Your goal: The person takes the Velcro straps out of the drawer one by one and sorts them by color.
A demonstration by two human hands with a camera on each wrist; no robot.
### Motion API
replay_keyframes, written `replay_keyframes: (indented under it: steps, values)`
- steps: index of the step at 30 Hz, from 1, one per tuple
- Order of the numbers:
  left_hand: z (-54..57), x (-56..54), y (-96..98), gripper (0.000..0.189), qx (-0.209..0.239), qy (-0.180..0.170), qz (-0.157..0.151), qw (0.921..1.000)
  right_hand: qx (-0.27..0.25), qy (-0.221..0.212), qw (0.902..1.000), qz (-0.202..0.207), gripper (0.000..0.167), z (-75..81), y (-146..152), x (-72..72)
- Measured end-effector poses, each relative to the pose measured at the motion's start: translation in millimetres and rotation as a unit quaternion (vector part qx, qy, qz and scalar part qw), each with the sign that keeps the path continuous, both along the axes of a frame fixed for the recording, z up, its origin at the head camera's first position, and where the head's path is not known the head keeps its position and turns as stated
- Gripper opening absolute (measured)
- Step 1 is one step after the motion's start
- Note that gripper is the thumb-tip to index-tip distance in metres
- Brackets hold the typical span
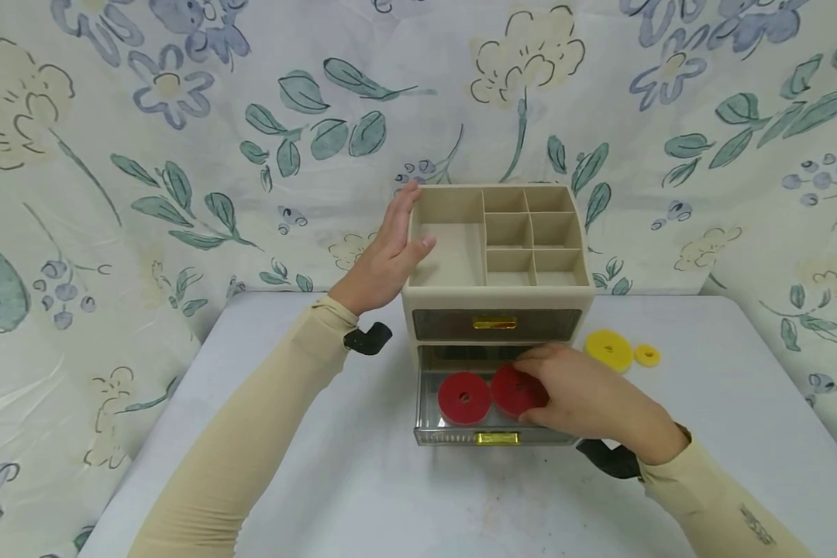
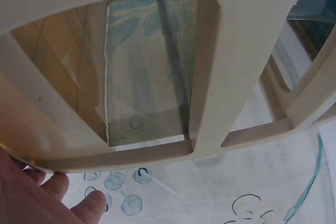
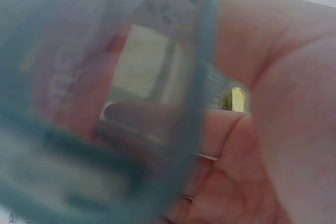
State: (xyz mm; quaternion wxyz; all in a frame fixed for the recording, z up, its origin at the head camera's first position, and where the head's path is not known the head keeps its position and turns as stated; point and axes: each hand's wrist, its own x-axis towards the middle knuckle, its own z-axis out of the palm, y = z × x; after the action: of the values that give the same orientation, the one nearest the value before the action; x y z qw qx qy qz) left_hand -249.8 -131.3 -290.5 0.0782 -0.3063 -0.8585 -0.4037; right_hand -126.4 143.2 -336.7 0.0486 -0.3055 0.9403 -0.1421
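A beige desktop drawer organizer (image 1: 499, 293) stands on the table, its clear lower drawer (image 1: 453, 435) pulled out. My left hand (image 1: 390, 256) holds the organizer's upper left side, thumb over the rim and fingers toward the back corner. In the left wrist view, the fingertips (image 2: 58, 183) meet the edge of the organizer's side frame (image 2: 210, 77). Over the open drawer, my right hand (image 1: 586, 391) grips a red disc (image 1: 516, 392) by its edge. Another red disc (image 1: 464, 398), with a small centre hole, lies in the drawer just left of it. The right wrist view is blurred by the clear drawer wall.
A large yellow disc (image 1: 608, 351) and a small yellow ring (image 1: 647, 356) lie on the white table (image 1: 342, 465) right of the organizer. The upper drawer (image 1: 446, 325) is closed. Divided compartments (image 1: 509, 232) form the organizer's top. A floral cloth (image 1: 321, 194) hangs behind.
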Motion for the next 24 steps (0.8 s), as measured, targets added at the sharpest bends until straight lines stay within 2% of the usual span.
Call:
replay_keyframes:
  steps: [7, 19, 24]
  values:
    - [-0.1, -0.2, -0.6, 0.067, 0.0, 0.0, 0.001, 1.0, -0.016, 0.004, 0.9996, -0.021, 0.056, 1.6, 4, 3.7]
    - [-0.5, -0.5, -0.1, 0.067, 0.002, 0.003, -0.004, 1.0, -0.029, 0.052, 0.9977, -0.033, 0.06, -1.9, 7, 9.0]
    - [-0.4, 0.7, 0.1, 0.067, 0.003, 0.002, -0.003, 1.0, -0.045, 0.045, 0.9969, -0.046, 0.062, -2.0, 7, 10.7]
